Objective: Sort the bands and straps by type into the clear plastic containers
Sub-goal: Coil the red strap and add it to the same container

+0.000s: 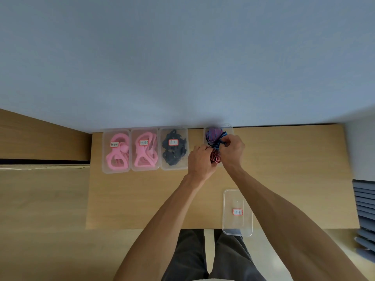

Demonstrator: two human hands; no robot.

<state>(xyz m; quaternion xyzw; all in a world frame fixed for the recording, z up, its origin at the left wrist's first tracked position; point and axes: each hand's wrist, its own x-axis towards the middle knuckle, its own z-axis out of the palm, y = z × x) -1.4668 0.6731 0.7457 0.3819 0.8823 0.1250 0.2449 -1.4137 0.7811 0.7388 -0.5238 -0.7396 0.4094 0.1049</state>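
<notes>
A clear container [229, 128] at the table's back edge holds purple striped straps [213, 133]. My right hand [232, 151] pinches a blue striped strap [220, 141] just above it. My left hand [199, 160] grips a red striped strap [215, 157] at the container's near end. The two hands sit close together. To the left stand three lidded clear boxes: two with pink bands [117, 153] [145, 151], one with black bands [174, 148].
A clear lid with a red-bordered label [237, 212] lies at the table's front edge, overhanging it. The wooden table [142, 199] meets a grey wall at the back. A lower wooden surface lies to the left. Stacked grey items [365, 209] sit at the right.
</notes>
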